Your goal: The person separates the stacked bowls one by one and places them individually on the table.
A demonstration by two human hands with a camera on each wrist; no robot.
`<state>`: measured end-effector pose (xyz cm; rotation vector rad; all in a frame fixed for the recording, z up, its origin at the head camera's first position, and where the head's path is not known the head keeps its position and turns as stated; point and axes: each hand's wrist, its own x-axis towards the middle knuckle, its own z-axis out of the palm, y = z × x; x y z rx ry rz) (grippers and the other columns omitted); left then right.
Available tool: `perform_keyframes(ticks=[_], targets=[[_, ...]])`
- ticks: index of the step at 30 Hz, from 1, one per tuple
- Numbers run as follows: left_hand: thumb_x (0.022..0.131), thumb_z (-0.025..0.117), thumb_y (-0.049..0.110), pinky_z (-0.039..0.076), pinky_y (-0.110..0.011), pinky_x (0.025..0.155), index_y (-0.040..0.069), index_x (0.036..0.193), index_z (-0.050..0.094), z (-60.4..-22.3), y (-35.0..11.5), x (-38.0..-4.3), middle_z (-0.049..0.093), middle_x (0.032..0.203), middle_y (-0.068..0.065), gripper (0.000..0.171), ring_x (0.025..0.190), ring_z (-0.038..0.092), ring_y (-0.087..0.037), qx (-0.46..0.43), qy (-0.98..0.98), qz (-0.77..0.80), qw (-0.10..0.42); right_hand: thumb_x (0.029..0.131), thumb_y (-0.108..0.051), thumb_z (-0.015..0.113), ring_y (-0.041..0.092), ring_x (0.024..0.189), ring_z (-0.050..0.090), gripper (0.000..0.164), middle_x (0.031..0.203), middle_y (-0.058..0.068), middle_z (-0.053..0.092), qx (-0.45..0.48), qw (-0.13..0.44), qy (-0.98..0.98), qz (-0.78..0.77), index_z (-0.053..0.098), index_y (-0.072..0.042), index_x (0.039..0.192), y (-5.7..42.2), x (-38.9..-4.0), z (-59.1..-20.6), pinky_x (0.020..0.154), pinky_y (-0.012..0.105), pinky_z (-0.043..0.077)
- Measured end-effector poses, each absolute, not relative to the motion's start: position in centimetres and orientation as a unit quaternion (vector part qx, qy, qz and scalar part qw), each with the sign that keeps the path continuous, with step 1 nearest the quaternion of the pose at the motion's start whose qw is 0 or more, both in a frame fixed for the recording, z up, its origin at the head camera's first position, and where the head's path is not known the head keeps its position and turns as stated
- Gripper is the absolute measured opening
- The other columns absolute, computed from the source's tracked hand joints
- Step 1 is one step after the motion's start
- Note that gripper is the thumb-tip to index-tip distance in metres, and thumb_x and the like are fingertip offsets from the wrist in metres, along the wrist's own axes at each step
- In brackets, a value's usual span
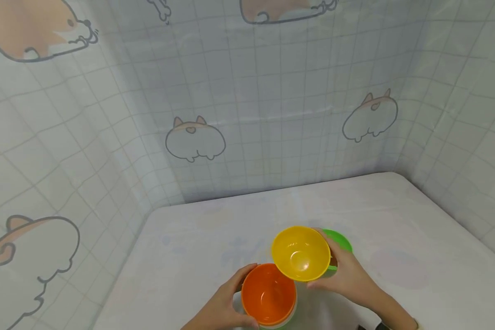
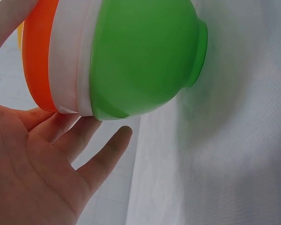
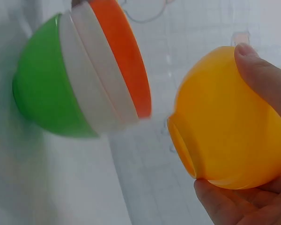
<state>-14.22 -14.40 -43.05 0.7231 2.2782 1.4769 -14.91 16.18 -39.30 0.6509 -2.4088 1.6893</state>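
In the head view my left hand [image 1: 222, 305] holds the side of a stack of nested bowls, with the thumb near me and fingers on the far side. An orange bowl [image 1: 268, 293] is on top, white rims [image 2: 68, 56] show below it, and a green bowl [image 2: 140, 56] is lowest. Whether its foot touches the table is unclear. My right hand [image 1: 350, 275] grips a yellow bowl [image 1: 301, 254] by its side, tilted, above and right of the stack. The right wrist view shows the yellow bowl's foot facing the stack, with a gap between them.
Partly hidden behind my right hand, a green dish-like thing [image 1: 339, 239] is on the white table [image 1: 198, 247]. Hanging sheets with a grid and dog drawings [image 1: 195, 140] enclose the table at the back and both sides. A dark object shows at my right wrist.
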Motion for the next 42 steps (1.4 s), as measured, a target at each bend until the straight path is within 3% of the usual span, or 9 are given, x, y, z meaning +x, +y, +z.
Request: perform_keyframes(ticks=[9,18,27,36,42], targets=[[0.071,0.077,0.019,0.041,-0.037,0.088,0.026,0.141,0.023,-42.9,-14.6,-14.0,0.039,0.136,0.008,0.089,0.114,0.045,-0.015,0.283,0.792,0.523,0.143,0.060,-0.030,0.083,0.012,0.104,0.048,0.096,0.129,-0.006,0.043,0.175,0.108,-0.830,0.518,0.028,-0.025,0.139,18.7,-15.7,-38.9,0.077,0.026,0.048],[0.071,0.077,0.019,0.039,-0.045,0.088,0.029,0.141,0.023,-42.9,-14.4,-14.0,0.039,0.136,0.008,0.089,0.114,0.045,-0.015,0.287,0.790,0.524,0.141,0.064,-0.039,0.079,0.014,0.106,0.045,0.094,0.131,-0.004,0.041,0.118,0.116,-0.862,0.479,0.025,-0.028,0.140,21.0,-16.2,-39.2,0.077,0.022,0.046],[0.071,0.077,0.020,0.038,-0.047,0.088,0.030,0.141,0.022,-42.8,-14.2,-13.9,0.039,0.135,0.009,0.090,0.114,0.044,-0.015,0.289,0.793,0.519,0.137,0.066,-0.035,0.078,0.019,0.108,0.043,0.097,0.133,0.007,0.037,0.094,0.115,-0.871,0.469,0.020,-0.020,0.142,23.7,-16.1,-39.7,0.076,0.010,0.041],[0.072,0.076,0.020,0.038,-0.049,0.088,0.032,0.140,0.024,-42.5,-13.9,-13.8,0.040,0.134,0.010,0.087,0.115,0.043,-0.014,0.276,0.793,0.524,0.147,0.068,-0.031,0.078,-0.001,0.102,0.039,0.095,0.129,0.007,0.038,0.082,0.126,-0.879,0.453,0.020,-0.014,0.141,26.4,-15.7,-40.3,0.074,0.008,0.041],[0.071,0.077,0.020,0.039,-0.046,0.088,0.030,0.140,0.023,-42.5,-13.8,-13.8,0.039,0.135,0.010,0.088,0.115,0.044,-0.014,0.279,0.794,0.521,0.141,0.067,-0.026,0.079,0.001,0.102,0.039,0.096,0.128,0.011,0.036,0.078,0.143,-0.876,0.453,0.019,-0.009,0.140,28.2,-15.9,-40.6,0.074,0.005,0.039]])
